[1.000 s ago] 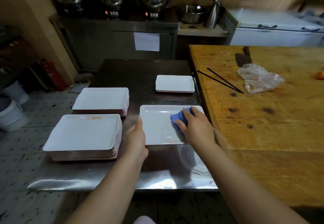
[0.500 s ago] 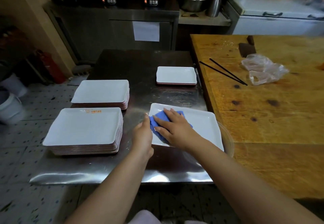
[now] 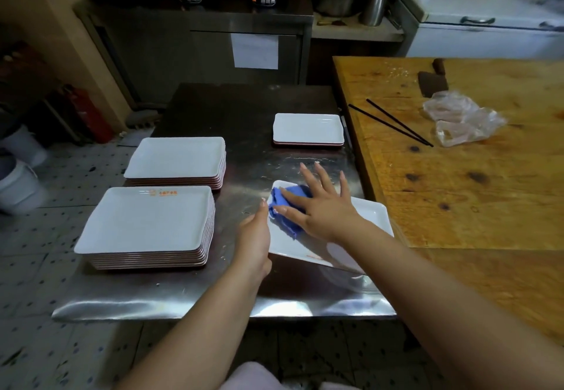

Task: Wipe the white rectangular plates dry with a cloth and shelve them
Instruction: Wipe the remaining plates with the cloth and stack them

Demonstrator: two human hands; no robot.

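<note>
One plate [image 3: 341, 231] is in play, lying skewed on the steel desk [image 3: 213, 301], its long axis running from far-left to near-right. Right hand [image 3: 320, 206] lies on it, fingers [image 3: 308, 176] straight and spread, pressing the blue cloth [image 3: 290, 203] onto the far-left corner. Left hand [image 3: 254, 237] steadies the left rim; its grip is hidden. Three stacks wait: two tall ones [image 3: 146, 225] [image 3: 177, 159] to the left, a short one [image 3: 308, 128] beyond. No bowls or bins hold any plates.
</note>
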